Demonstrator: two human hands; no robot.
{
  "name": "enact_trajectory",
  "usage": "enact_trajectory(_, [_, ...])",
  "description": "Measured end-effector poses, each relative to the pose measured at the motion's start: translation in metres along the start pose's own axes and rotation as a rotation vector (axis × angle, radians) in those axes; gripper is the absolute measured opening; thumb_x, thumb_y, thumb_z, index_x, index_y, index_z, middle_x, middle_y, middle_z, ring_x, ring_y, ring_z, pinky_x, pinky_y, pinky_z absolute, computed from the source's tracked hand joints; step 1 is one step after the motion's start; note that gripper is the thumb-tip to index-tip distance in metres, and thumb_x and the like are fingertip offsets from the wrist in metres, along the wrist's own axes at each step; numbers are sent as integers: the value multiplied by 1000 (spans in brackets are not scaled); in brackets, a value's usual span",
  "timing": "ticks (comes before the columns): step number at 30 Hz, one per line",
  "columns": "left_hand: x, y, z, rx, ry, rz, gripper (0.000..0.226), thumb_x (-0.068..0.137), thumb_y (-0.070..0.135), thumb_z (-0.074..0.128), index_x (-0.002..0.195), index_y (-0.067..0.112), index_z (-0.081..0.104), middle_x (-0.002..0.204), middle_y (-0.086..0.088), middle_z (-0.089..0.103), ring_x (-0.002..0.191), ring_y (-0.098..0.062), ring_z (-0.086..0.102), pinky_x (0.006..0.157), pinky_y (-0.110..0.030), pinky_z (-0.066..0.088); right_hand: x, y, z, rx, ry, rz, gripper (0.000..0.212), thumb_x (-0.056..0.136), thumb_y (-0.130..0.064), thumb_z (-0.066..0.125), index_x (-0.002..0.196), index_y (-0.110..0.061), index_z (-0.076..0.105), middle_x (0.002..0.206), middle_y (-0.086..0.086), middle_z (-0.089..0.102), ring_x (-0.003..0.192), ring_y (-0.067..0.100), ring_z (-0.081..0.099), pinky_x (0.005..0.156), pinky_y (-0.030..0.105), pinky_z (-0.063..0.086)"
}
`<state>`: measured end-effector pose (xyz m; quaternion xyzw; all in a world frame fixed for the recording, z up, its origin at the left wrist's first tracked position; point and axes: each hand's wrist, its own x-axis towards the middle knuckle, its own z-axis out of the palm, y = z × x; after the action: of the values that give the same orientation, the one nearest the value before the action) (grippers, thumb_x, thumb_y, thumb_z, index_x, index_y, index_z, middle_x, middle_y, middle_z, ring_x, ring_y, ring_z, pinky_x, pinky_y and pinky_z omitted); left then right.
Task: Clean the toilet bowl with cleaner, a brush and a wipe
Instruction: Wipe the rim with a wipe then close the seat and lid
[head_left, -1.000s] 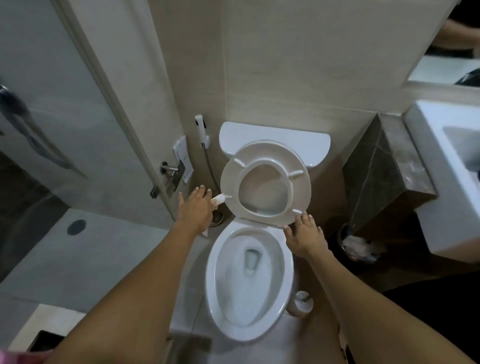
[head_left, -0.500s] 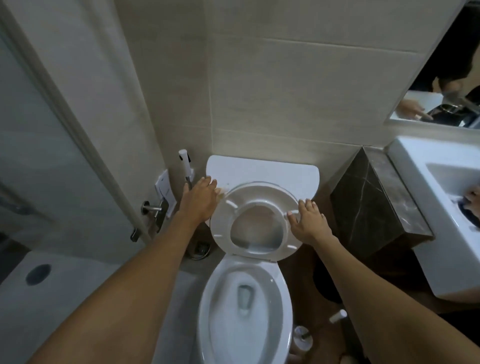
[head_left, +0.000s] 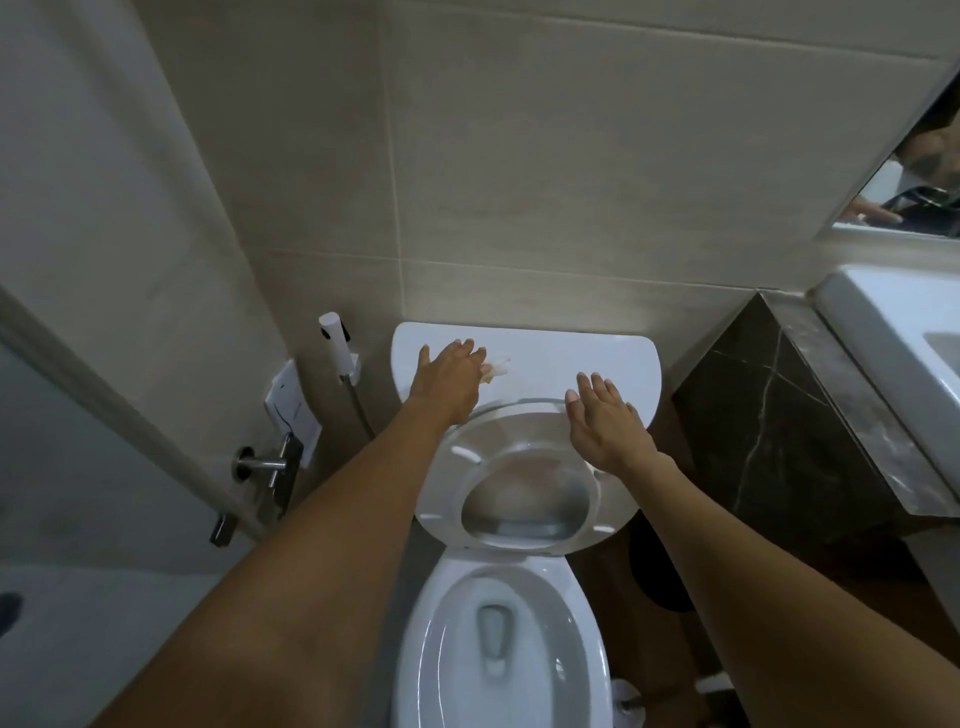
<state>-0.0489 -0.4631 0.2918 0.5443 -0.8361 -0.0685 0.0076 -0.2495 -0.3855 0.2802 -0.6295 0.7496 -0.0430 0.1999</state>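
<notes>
Home bathroom, toilet (head_left: 498, 649), sink (head_left: 883, 332), tiled wall (head_left: 571, 156), bidet sprayer (head_left: 337, 343)

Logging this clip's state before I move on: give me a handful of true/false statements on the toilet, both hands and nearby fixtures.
1. The toilet seat is raised. True.
2. The left hand grips a toilet brush. False: it lies on the cistern lid, fingers straight, with a wipe at its fingertips.
3. The right hand is open at the raised seat's upper rim. True.
4. The bidet sprayer hangs to the right of the toilet. False: it hangs on the left wall.
5. The toilet bowl is covered. False: it is uncovered.
</notes>
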Motion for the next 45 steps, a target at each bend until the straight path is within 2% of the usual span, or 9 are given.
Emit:
enact_trajectory(8, [-12, 19, 28, -202, -87, 95, 45, 105, 25, 23, 149, 17, 27, 157, -1, 24, 145, -17, 15, 116, -43, 5, -2, 10, 15, 80, -7, -24, 59, 102, -47, 12, 153, -17, 15, 162, 1, 8, 149, 20, 4, 121, 44, 9])
enact_trajectory(14, [-40, 23, 35, -346, -88, 117, 46, 105, 30, 19, 149, 22, 28, 147, -6, 42, 132, -29, 41, 111, -44, 24, -22, 12, 19, 77, -14, -47, 59, 102, -46, 14, 153, -16, 13, 161, 3, 9, 149, 20, 6, 121, 44, 10])
enact_trajectory(18, [-71, 30, 41, -398, -43, 138, 47, 104, 34, 20, 150, 23, 25, 149, -2, 39, 133, -25, 40, 111, -45, 28, -51, 16, 25, 37, 2, -89, 59, 102, -46, 15, 154, -17, 11, 161, 3, 9, 149, 20, 7, 121, 42, 13])
enact_trajectory(26, [-152, 46, 62, -341, -4, 168, 50, 103, 35, 29, 150, 23, 22, 152, 3, 34, 140, -17, 29, 112, -41, 20, -132, 23, 54, -72, 71, -168, 59, 103, -43, 19, 154, -15, 9, 161, 4, 7, 149, 19, 5, 119, 41, 9])
enact_trajectory(31, [-216, 61, 90, -357, 65, 151, 49, 102, 30, 34, 149, 23, 25, 150, 0, 36, 140, -18, 29, 113, -39, 21, -187, 37, 88, -211, 116, -246, 59, 103, -43, 19, 153, -13, 11, 161, 7, 7, 149, 20, 5, 119, 42, 7])
enact_trajectory(34, [-250, 68, 116, -384, 106, 145, 54, 100, 39, 23, 149, 17, 25, 153, -5, 31, 143, -22, 24, 113, -36, 19, -214, 46, 113, -221, 164, -300, 74, 94, -52, 9, 150, -6, 26, 157, 14, 22, 146, 27, 22, 116, 47, 18])
enact_trajectory(36, [-272, 71, 136, -368, 126, 157, 66, 96, 52, 11, 150, 15, 22, 155, -6, 26, 144, -22, 20, 114, -37, 18, -229, 53, 133, -219, 205, -323, 76, 94, -53, 11, 146, -3, 35, 153, 17, 31, 141, 31, 32, 113, 50, 26])
enact_trajectory(40, [-316, 76, 173, -299, 106, 158, 70, 94, 55, 8, 151, 16, 18, 157, -2, 20, 145, -19, 16, 114, -36, 12, -262, 70, 180, -229, 254, -366, 72, 99, -52, 6, 147, -5, 32, 153, 16, 32, 141, 32, 32, 113, 49, 22])
enact_trajectory(45, [-365, 78, 228, -97, 103, 233, 61, 99, 46, 18, 148, 12, 23, 153, -7, 31, 140, -23, 30, 109, -49, 28, -302, 94, 248, -313, 322, -441, 65, 97, -48, 27, 147, -6, 25, 153, 16, 32, 140, 31, 33, 114, 47, 17])
